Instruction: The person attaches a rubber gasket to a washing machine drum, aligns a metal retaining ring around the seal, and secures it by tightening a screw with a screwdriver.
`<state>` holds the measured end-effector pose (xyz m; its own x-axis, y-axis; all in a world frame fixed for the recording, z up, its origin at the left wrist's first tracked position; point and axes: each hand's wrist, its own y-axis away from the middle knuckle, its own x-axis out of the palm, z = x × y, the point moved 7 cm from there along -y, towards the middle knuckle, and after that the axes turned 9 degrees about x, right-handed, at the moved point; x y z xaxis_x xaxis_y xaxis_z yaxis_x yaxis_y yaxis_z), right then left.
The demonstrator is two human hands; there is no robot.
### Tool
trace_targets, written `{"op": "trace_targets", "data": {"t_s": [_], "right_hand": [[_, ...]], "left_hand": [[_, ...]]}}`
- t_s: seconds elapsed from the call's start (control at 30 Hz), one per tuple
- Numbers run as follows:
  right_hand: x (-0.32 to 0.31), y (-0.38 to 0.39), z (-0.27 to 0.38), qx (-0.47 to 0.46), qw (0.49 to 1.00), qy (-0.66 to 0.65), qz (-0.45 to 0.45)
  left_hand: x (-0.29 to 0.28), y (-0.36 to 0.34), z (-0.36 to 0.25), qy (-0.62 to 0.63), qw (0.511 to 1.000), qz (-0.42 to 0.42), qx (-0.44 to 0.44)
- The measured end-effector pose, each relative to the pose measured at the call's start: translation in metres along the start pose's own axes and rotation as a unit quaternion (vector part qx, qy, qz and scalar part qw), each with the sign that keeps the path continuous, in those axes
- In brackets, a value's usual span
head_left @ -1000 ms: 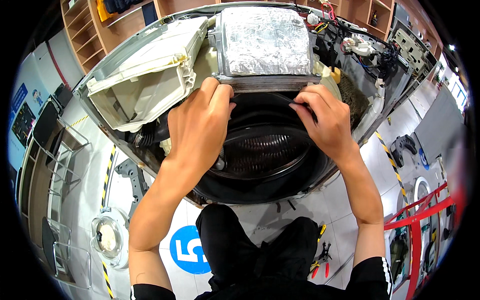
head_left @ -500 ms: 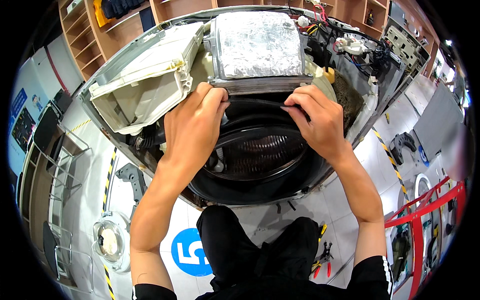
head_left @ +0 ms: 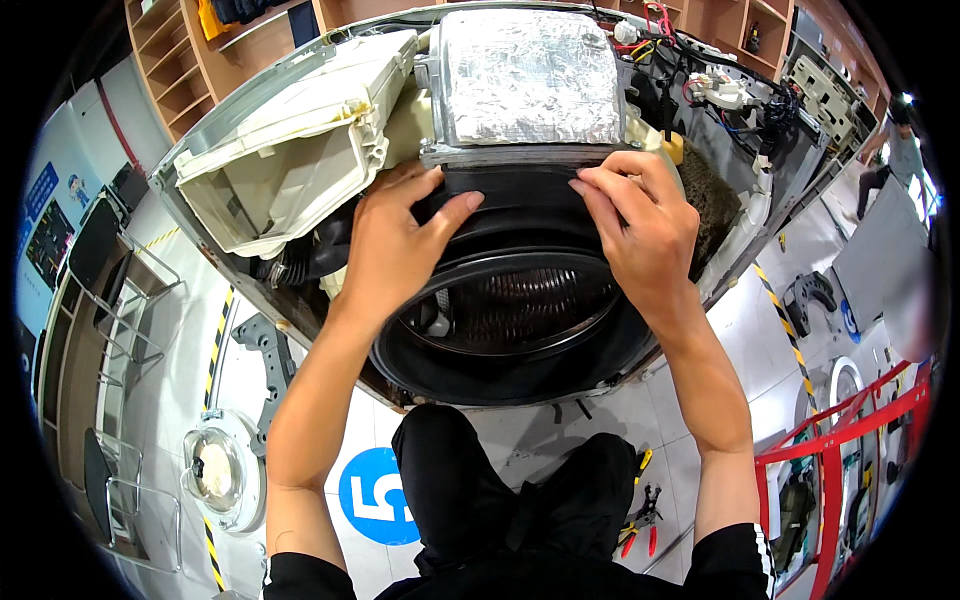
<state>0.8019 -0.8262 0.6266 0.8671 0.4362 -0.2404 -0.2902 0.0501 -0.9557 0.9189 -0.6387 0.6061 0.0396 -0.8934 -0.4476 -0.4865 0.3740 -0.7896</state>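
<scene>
1. Left hand (head_left: pixel 395 235): fingers spread wide, thumb on the black rubber ring (head_left: pixel 525 205).
2. Right hand (head_left: pixel 645 220): fingers pinch the ring's top edge.
3. The ring goes around the dark drum (head_left: pixel 530 310), below the silvery block (head_left: pixel 530 80). It looks soft and bendy, maybe slippery; its thin top lip seems best to hold.
4. Far back: wooden shelves (head_left: pixel 180 75).

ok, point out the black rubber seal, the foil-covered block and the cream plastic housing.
Black rubber seal (head_left: pixel 530 205): head view, on its upper part.
Foil-covered block (head_left: pixel 530 80): head view, middle of its foil face.
Cream plastic housing (head_left: pixel 310 103): head view, on its top panel.
</scene>
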Motion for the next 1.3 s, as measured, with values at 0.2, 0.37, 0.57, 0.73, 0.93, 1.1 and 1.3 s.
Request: {"op": "trace_targets", "data": {"t_s": [0.2, 0.37, 0.57, 0.73, 0.93, 1.1, 1.3], "right_hand": [[-0.020, 0.018, -0.037, 0.141, 0.989, -0.031, 0.032], [-0.006, 0.031, -0.067, 0.252, 0.951, -0.126, 0.125], [0.003, 0.025, -0.059, 0.202, 0.963, -0.128, 0.126], [0.015, 0.025, -0.074, 0.328, 0.910, -0.178, 0.182], [0.019, 0.020, -0.079, 0.343, 0.880, -0.258, 0.202], [0.020, 0.017, -0.082, 0.350, 0.876, -0.235, 0.234], [0.020, 0.005, -0.077, 0.277, 0.915, -0.227, 0.188]], "left_hand": [[-0.001, 0.003, 0.012, 0.027, 0.998, -0.006, -0.056], [0.000, 0.003, 0.014, 0.028, 0.996, -0.007, -0.087], [0.000, 0.001, 0.007, 0.070, 0.994, 0.007, -0.085], [-0.001, -0.003, 0.008, 0.039, 0.995, 0.028, -0.088], [0.000, -0.001, 0.009, 0.052, 0.995, 0.033, -0.078], [0.003, 0.001, 0.012, 0.100, 0.992, 0.021, -0.075], [0.006, -0.001, 0.006, 0.084, 0.996, 0.012, -0.024]]}}
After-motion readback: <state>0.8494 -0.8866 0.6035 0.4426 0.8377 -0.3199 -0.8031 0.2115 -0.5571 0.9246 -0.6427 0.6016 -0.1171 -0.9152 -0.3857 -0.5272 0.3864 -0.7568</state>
